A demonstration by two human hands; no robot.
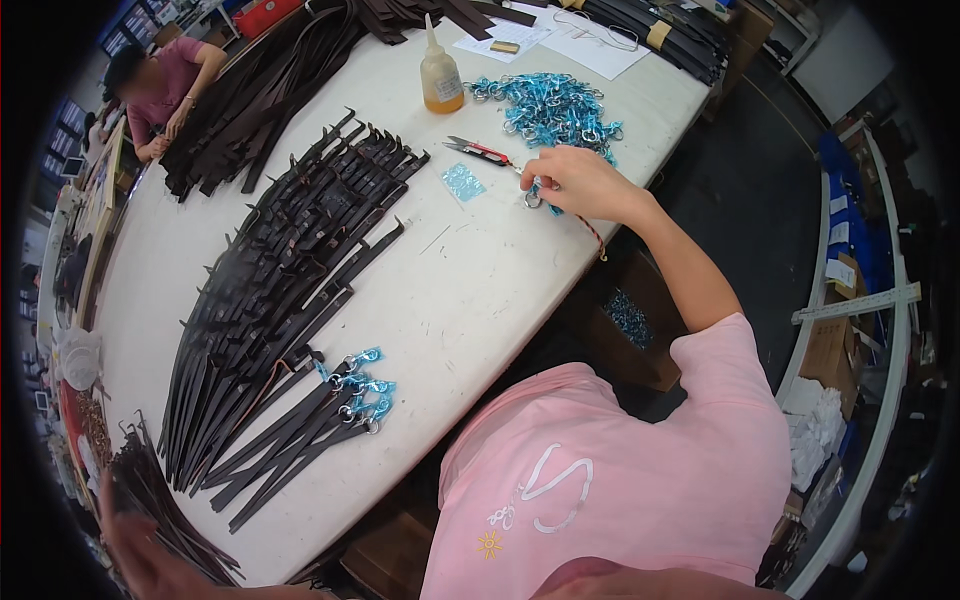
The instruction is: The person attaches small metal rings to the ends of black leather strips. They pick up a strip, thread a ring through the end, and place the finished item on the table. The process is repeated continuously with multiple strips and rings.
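A: Fingertips of the right hand (580, 182) are pinched together on a metal ring (532, 199), upper middle of the frame, just below the blue-wrapped ring pile (555, 108).

B: So the pile sits within easy reach, probably so rings can be drawn off one at a time. And the left hand (140, 545)?

A: Lower left corner, blurred, against a bundle of dark straps (165, 505). Whether those fingers are closed on it, I cannot tell.

B: What's on the table (470, 290) between?

A: A long fan of straps (290, 270) runs through the left half. Below it, a few finished straps (320, 425) already carry wrapped rings, set apart, likely to keep done from undone.

B: Tools?

A: Red-handled snips (478, 151) just left of the right hand, a torn wrapper (463, 182) beside them, a glue bottle (441, 76) upright further up. Another person (160, 85) works at upper left.
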